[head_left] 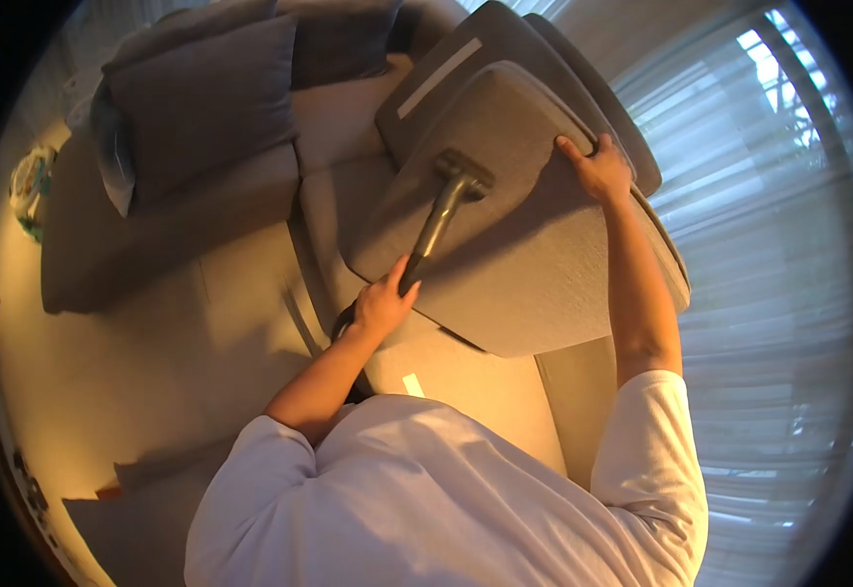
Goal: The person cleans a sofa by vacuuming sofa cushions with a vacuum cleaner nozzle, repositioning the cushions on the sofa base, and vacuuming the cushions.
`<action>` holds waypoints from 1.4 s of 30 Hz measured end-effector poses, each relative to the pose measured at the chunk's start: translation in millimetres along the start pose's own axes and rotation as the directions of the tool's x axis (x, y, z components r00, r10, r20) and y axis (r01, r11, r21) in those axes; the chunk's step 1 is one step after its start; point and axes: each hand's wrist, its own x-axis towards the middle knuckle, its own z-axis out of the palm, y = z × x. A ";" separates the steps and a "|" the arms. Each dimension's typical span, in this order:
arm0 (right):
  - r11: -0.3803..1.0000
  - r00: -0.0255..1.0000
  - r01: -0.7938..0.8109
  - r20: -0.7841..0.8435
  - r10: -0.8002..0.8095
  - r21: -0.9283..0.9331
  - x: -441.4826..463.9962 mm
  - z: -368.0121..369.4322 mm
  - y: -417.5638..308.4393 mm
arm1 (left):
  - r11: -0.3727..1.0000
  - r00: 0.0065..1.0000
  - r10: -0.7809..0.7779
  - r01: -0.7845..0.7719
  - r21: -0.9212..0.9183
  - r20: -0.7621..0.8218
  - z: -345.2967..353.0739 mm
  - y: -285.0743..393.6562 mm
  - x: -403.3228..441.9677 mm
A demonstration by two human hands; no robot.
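Observation:
My left hand (pixel 384 303) is wrapped round the handle of a vacuum cleaner wand (pixel 435 227). The wide nozzle (pixel 463 174) at its far end rests on the broad face of a grey sofa cushion (pixel 505 264). That cushion stands tilted on the sofa. With the thumb on its face and the fingers over the far edge, my right hand (pixel 602 170) grips the cushion near its upper right side. A dark hose (pixel 343 321) shows beside my left wrist and partly disappears behind my arm.
Another grey cushion (pixel 436 93) with a pale strip leans behind. Dark pillows (pixel 206 108) lie on the sofa's left part. Sheer curtains (pixel 759 293) hang close on the right. The sofa seat (pixel 485 391) is below the cushion, and more grey cushions (pixel 142 519) lie at lower left.

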 end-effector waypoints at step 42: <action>0.950 0.976 0.167 -0.093 -0.197 -0.263 52.0 99.7 21.3 | 0.452 0.579 -0.793 0.767 -0.455 0.188 159.2 18.6 -169.8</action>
